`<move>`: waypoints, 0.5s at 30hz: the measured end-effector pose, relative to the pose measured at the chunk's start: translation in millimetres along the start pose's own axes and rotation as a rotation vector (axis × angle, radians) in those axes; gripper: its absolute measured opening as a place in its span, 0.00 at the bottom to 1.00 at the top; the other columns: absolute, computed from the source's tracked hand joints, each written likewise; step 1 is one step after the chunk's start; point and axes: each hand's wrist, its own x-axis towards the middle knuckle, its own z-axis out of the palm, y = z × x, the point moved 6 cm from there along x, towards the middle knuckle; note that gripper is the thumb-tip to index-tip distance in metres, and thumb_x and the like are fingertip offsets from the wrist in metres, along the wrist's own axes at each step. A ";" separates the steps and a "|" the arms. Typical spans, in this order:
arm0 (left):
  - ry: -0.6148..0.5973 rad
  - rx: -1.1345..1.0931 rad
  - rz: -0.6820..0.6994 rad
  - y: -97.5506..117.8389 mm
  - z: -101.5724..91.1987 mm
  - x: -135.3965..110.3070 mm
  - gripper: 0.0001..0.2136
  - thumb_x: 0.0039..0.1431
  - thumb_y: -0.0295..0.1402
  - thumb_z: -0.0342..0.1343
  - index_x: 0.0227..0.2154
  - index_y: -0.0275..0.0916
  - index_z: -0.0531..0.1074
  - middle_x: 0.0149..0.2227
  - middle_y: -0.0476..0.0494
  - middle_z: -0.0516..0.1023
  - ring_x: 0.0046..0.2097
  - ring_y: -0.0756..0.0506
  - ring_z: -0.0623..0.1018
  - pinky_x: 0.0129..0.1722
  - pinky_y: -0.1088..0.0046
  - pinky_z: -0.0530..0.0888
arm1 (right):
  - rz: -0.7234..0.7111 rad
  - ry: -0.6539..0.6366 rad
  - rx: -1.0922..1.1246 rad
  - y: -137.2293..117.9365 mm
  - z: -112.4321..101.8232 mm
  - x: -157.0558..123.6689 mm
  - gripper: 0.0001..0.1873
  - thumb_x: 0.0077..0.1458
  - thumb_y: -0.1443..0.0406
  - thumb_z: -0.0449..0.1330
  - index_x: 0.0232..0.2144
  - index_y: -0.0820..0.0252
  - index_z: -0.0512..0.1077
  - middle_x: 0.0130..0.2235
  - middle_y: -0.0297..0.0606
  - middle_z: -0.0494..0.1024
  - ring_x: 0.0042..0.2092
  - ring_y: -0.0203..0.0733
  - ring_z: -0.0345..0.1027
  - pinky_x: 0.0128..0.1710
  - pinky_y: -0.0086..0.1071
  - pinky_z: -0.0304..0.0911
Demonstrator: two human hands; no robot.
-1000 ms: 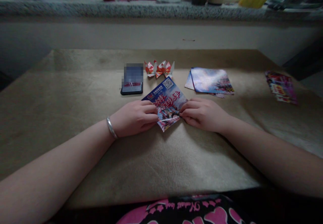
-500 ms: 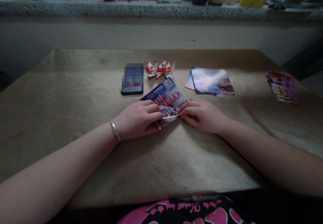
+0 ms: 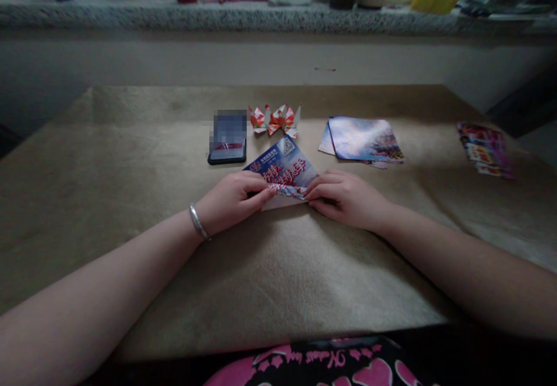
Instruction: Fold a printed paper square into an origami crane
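A blue printed paper sheet (image 3: 285, 165) with red lettering and a QR code lies turned cornerwise between my hands. Its near edge is folded up, so a pale strip of the underside shows towards me. My left hand (image 3: 237, 197), with a silver bangle at the wrist, pinches the left end of the fold between thumb and fingers. At the right end, the closed fingers of my right hand (image 3: 342, 197) grip the paper. Just beyond the sheet stand small red-and-white folded paper figures (image 3: 275, 120).
A phone (image 3: 227, 137) lies left of the paper figures. To the right is a stack of printed sheets (image 3: 365, 139), and farther right a pile of pink and red papers (image 3: 485, 149). A stone windowsill (image 3: 261, 17) with assorted items runs behind the table (image 3: 278, 287).
The near corner of the sheet, which pointed towards me, has been folded up and under my left fingers. A pale underside strip now shows. My right hand has barely moved.
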 end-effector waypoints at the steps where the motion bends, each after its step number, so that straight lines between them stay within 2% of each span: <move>1: 0.015 0.004 -0.028 -2.2 -0.2 0.4 0.19 0.65 0.40 0.45 0.22 0.37 0.71 0.24 0.49 0.73 0.30 0.51 0.72 0.33 0.75 0.67 | 0.010 0.002 -0.016 0.3 -0.6 -0.4 0.07 0.58 0.67 0.57 0.35 0.59 0.75 0.38 0.42 0.80 0.40 0.42 0.72 0.40 0.36 0.67; 5: 0.062 0.099 -0.068 -8.9 -0.6 0.9 0.18 0.64 0.41 0.47 0.23 0.36 0.72 0.25 0.48 0.73 0.31 0.49 0.71 0.32 0.74 0.66 | 0.070 0.013 -0.088 3.1 -2.3 -2.0 0.09 0.58 0.67 0.57 0.39 0.60 0.75 0.37 0.41 0.80 0.36 0.40 0.72 0.36 0.32 0.66; 8: 0.060 0.167 -0.069 -13.4 0.5 1.4 0.17 0.63 0.39 0.49 0.23 0.36 0.71 0.27 0.47 0.72 0.32 0.49 0.71 0.33 0.73 0.67 | 0.082 0.033 -0.123 4.3 -3.3 -2.8 0.09 0.57 0.67 0.56 0.39 0.61 0.75 0.35 0.40 0.80 0.34 0.39 0.72 0.33 0.31 0.64; 15: 0.094 0.349 -0.026 -14.7 1.6 0.6 0.16 0.63 0.40 0.50 0.24 0.36 0.74 0.33 0.42 0.73 0.34 0.48 0.70 0.35 0.71 0.68 | 0.024 0.027 -0.091 1.8 -1.3 -1.6 0.11 0.58 0.69 0.56 0.39 0.59 0.77 0.41 0.38 0.81 0.41 0.40 0.73 0.41 0.33 0.67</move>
